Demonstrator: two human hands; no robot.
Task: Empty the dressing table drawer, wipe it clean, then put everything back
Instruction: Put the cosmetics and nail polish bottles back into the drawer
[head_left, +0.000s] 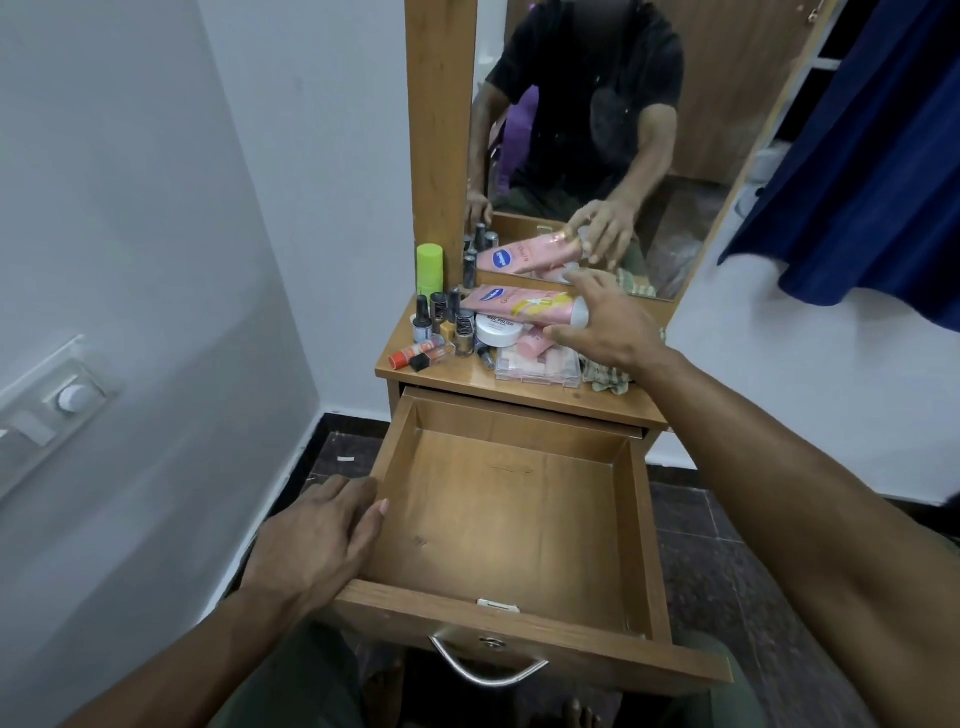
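A switch panel (57, 402) sits on the grey wall at the far left. The left hand (317, 540) lies palm down on the left wall of the pulled-out drawer (644, 540), fingers straight and together, their tips over the rim, thumb on the inner side; it grips nothing. The drawer's wooden floor is bare, and a metal handle (488, 667) curves across its front. Above it, on the dressing table top (457, 371), a green-capped stick (430, 269) stands at the back left, nail polish bottles (441, 322) cluster just in front, and an orange-capped tube (415, 354) lies near the front edge. A white jar (500, 329) sits beneath a pink lotion tube (524, 306) lying on its side, with a clear compartment box (537, 366) in front. The right arm stretches forward from the lower right, and the right hand (608, 327) has its fingers and thumb curled round the tube's white cap end. A checked cloth (608, 379) lies under that wrist. The mirror (597, 130) rises behind, a blue curtain (872, 145) at right
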